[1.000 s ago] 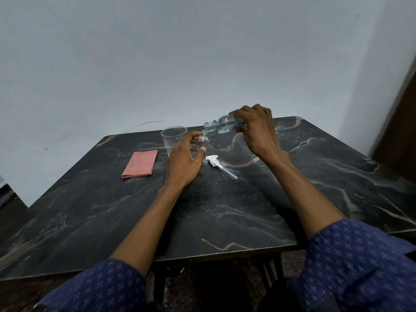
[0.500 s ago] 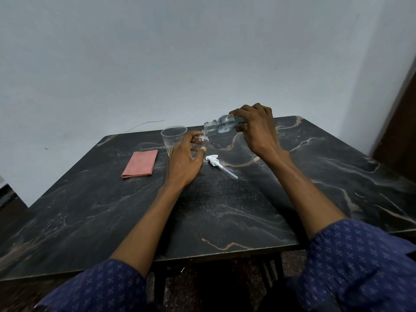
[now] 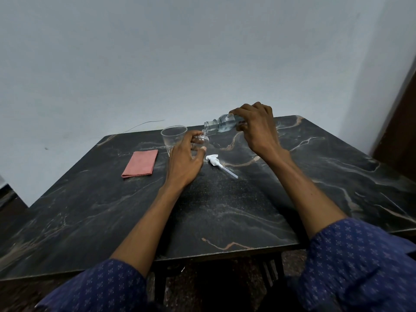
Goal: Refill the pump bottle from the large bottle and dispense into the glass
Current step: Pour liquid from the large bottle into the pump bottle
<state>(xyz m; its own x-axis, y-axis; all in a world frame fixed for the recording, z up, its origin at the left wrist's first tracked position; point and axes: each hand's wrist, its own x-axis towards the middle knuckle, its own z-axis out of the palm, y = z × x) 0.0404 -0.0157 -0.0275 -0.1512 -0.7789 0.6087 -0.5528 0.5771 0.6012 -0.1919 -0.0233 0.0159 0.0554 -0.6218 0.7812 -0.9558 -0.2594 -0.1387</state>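
Clear plastic is catching the light where the right hand (image 3: 256, 129) is gripping the large bottle (image 3: 221, 125) tipped nearly flat, its open mouth touching the neck of the small pump bottle (image 3: 202, 140) — no label or writing is showing on either. The left hand (image 3: 184, 161) is curling round the pump bottle, holding it upright on the dark marbled table (image 3: 225, 210) just beside the glass (image 3: 173, 137), while the white pump head (image 3: 217, 162) is lying near it and a folded pink cloth (image 3: 140, 163) is resting well to the left.
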